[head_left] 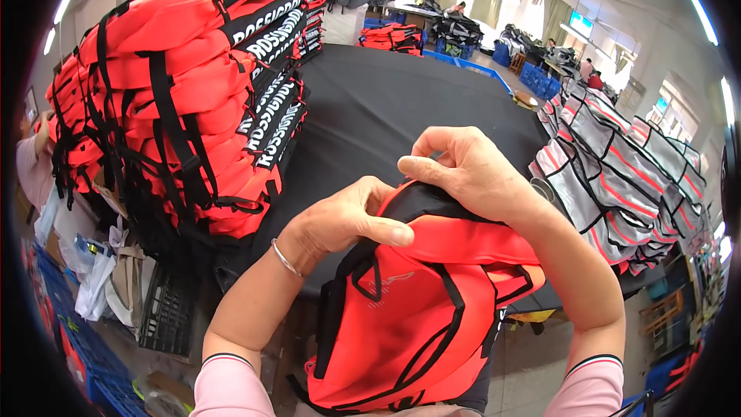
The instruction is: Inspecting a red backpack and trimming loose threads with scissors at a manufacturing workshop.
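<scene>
A bright red backpack (397, 324) with black trim stands tilted against the table edge, close to my body. My left hand (347, 216) is closed on its upper left edge, thumb on the front and fingers tucked behind the fabric. Over the black top panel (432, 202) my right hand (467, 170) makes a pinch, thumb against curled fingers. What lies in that pinch is too small or hidden to make out. Below the right wrist, a red flap (463, 242) folds across the upper part of the bag.
A tall stack of red bags (154, 100) with dangling black straps rises at the left of the black table (370, 93). Grey bags (617, 177) with red piping are piled at the right. Blue crates (540, 81) stand beyond; a person's arm (35, 147) shows far left.
</scene>
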A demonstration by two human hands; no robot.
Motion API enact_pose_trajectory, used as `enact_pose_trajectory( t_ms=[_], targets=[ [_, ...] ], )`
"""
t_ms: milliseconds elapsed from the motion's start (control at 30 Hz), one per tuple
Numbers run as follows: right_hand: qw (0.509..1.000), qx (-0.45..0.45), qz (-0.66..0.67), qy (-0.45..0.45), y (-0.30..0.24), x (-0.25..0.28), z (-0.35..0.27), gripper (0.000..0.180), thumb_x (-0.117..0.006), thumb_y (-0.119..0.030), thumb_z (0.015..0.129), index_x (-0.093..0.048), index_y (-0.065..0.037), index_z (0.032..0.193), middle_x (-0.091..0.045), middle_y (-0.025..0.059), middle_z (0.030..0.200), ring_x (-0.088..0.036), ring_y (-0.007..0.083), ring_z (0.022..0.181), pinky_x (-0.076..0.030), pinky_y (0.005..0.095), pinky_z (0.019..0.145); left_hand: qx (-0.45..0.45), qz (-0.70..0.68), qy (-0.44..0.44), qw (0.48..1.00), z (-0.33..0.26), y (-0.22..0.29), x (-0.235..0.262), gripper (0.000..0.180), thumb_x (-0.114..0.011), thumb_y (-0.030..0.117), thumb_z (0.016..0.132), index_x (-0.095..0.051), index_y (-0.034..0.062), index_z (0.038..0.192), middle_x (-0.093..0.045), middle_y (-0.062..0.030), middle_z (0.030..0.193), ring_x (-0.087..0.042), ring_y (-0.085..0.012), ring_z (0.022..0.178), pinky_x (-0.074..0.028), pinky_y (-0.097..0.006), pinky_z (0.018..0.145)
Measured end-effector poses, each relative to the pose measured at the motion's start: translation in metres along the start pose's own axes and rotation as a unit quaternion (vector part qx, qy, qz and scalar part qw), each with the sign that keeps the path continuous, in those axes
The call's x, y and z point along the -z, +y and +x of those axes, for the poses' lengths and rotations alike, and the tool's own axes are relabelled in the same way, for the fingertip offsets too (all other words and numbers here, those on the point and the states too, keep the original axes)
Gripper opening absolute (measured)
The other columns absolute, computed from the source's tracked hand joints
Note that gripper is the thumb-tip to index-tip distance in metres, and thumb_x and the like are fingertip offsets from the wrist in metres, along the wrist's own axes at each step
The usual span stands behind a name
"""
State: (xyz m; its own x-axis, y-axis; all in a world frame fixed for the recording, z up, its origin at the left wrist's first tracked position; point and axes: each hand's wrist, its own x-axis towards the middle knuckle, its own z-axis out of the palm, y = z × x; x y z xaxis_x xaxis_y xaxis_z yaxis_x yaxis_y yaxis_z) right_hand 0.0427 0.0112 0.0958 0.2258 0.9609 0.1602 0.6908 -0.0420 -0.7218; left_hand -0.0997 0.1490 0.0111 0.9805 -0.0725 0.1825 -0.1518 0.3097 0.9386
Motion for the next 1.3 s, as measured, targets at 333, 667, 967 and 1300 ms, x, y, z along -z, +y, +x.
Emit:
enact_pose_trajectory(
  t_ms=[333, 667, 967, 1300],
  targets=[
    [0.999, -0.013, -0.036, 0.039, 0.003, -0.004, 0.016, 0.029, -0.072, -0.024, 0.086, -0.067, 0.004, 0.085, -0.067, 0.0133, 0.07, -0.064, 0.0178, 0.065, -0.052, 0.0327, 0.065, -0.081, -0.074, 0.078, 0.991, -0.004, -0.014, -0.027, 0.038, -0.076, 0.007, 0.079, -0.063, -0.0038, 0.114, -0.07, -0.0066, 0.1, -0.066, -0.0098, 0.086, -0.053, -0.026, 0.085],
    [0.991, 0.072, -0.106, 0.037, 0.044, 0.001, 0.045, 0.037, -0.067, -0.036, 0.09, -0.065, 0.001, 0.092, -0.067, 0.0154, 0.081, -0.064, 0.023, 0.077, -0.05, 0.0363, 0.075, -0.135, -0.059, 0.285, 0.947, -0.023, -0.04, -0.015, 0.046, -0.067, 0.023, 0.085, -0.057, -0.0048, 0.12, -0.066, -0.0094, 0.107, -0.065, -0.0169, 0.096, -0.051, -0.033, 0.089],
    [0.999, 0.035, -0.016, 0.028, 0.157, 0.063, -0.073, 0.049, -0.064, -0.027, 0.09, -0.057, -0.001, 0.132, -0.069, 0.0115, 0.108, -0.061, 0.0208, 0.108, -0.046, 0.0328, 0.096, -0.282, -0.244, 0.174, 0.911, -0.052, -0.061, 0.039, 0.062, -0.058, 0.047, 0.09, -0.054, -0.0009, 0.129, -0.057, -0.0159, 0.135, -0.058, -0.0299, 0.119, -0.044, -0.044, 0.103],
    [0.979, -0.14, -0.005, 0.146, 0.104, 0.096, -0.057, 0.04, -0.06, -0.035, 0.097, -0.065, -0.001, 0.077, -0.057, -0.0063, 0.069, -0.047, 0.0018, 0.062, -0.038, 0.023, 0.054, -0.153, 0.245, 0.41, 0.865, -0.007, -0.011, 0.093, 0.028, -0.063, 0.017, 0.093, -0.066, -0.0055, 0.108, -0.068, -0.008, 0.1, -0.062, -0.0118, 0.091, -0.048, -0.025, 0.084]
  ],
)
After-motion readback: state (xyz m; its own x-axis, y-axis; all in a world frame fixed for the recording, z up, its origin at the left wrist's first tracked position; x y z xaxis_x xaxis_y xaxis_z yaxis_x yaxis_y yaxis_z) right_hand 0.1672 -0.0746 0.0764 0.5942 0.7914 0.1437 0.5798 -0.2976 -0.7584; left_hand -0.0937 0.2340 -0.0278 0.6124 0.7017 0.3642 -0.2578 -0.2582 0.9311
